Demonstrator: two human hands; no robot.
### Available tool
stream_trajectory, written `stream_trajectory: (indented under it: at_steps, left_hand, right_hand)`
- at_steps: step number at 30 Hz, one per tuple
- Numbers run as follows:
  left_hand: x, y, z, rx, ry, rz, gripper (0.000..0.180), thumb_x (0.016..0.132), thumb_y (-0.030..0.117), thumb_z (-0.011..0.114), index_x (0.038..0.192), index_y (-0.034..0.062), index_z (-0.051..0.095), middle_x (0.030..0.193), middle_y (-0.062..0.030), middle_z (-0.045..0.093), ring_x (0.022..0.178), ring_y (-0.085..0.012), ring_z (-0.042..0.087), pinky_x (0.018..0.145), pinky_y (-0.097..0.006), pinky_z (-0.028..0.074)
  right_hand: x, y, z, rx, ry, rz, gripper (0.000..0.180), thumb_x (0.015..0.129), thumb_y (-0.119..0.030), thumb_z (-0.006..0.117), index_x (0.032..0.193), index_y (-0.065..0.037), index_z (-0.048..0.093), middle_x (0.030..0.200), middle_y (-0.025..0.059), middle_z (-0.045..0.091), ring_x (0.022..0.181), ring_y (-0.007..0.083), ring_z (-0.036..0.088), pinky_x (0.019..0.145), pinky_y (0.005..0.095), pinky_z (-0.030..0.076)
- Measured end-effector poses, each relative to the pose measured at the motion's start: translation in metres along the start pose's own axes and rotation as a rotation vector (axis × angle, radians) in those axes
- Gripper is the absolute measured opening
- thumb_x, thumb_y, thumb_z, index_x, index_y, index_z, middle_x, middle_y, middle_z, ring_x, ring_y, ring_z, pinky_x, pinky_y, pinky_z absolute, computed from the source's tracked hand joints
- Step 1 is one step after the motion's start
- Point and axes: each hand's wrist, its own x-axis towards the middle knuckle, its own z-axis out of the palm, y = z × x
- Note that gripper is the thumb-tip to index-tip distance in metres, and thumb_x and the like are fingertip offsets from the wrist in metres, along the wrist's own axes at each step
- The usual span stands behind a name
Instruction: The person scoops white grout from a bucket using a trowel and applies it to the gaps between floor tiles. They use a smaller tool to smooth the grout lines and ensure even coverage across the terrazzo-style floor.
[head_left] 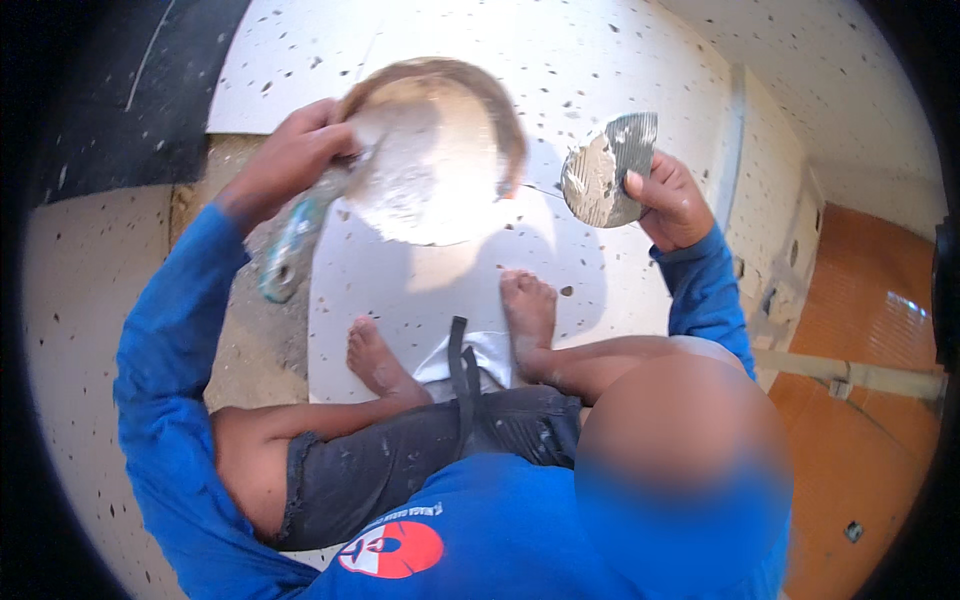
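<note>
On the speckled white tile [420,290] stands a pan [437,150] of pale paste. His left hand [290,155] grips a trowel [300,235] scooping inside; the right hand [672,200] holds a smeared notched spreader [605,172]. Seemingly no paste is spread yet.

surface: white speckled floor tiles [600,60], dark flecks all over
on it, 12 o'clock: round pan [440,150] of grey-white paste
on it, 6 o'clock: two bare feet [528,310]
9 o'clock: bare gritty bed [245,350], untiled
3 o'clock: orange floor [850,450]
</note>
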Motion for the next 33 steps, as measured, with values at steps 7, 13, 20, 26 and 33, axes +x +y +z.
stream_trajectory:
  at_steps: [7,13,20,26,33]
  left_hand:
    - [-0.019,-0.014,-0.019,-0.053,0.097,-0.106,0.046,0.077,0.015,0.052,0.117,-0.0051,0.055,0.096,-0.0041,0.057,0.083,-0.0122,0.051,0.077,-0.024,0.042]
    - [-0.031,-0.01,-0.028,-0.031,0.163,-0.089,0.048,0.075,0.015,0.05,0.119,-0.0052,0.053,0.099,-0.0041,0.056,0.083,-0.011,0.05,0.076,-0.023,0.041]
    - [-0.05,0.023,-0.03,0.116,0.212,-0.15,0.053,0.077,0.019,0.052,0.124,-0.0047,0.051,0.106,-0.0046,0.058,0.091,-0.0124,0.053,0.084,-0.024,0.043]
    - [-0.044,0.003,-0.02,-0.043,0.168,-0.143,0.052,0.078,0.013,0.05,0.127,-0.0042,0.05,0.107,-0.0049,0.06,0.088,-0.0114,0.055,0.08,-0.024,0.045]
    - [-0.037,-0.025,-0.017,0.128,0.282,-0.232,0.015,0.078,0.015,0.055,0.088,0.0029,0.056,0.083,-0.0032,0.054,0.077,-0.0142,0.051,0.073,-0.027,0.042]
  right_hand:
    - [-0.062,0.126,-0.109,-0.119,0.583,-0.005,0.035,0.088,-0.016,0.064,0.117,0.002,0.06,0.104,0.0094,0.067,0.096,0.0188,0.064,0.086,0.0338,0.05]
    - [-0.037,0.173,-0.113,-1.194,0.612,0.03,0.033,0.082,-0.008,0.061,0.114,-0.015,0.065,0.103,0.0096,0.069,0.092,0.0287,0.064,0.083,0.0419,0.049]
    - [-0.054,0.219,-0.103,-1.48,0.489,-0.125,0.04,0.076,-0.002,0.057,0.112,-0.017,0.065,0.113,0.0047,0.066,0.103,0.0238,0.059,0.087,0.0396,0.044]
    - [-0.044,0.192,-0.124,-1.429,0.62,-0.17,0.034,0.078,-0.005,0.056,0.109,-0.015,0.067,0.113,0.0053,0.066,0.103,0.0264,0.059,0.09,0.0416,0.043]
    - [-0.052,0.195,-0.147,-1.367,0.59,-0.171,0.037,0.074,-0.001,0.057,0.108,-0.011,0.067,0.111,0.0111,0.067,0.107,0.0282,0.061,0.093,0.0431,0.045]
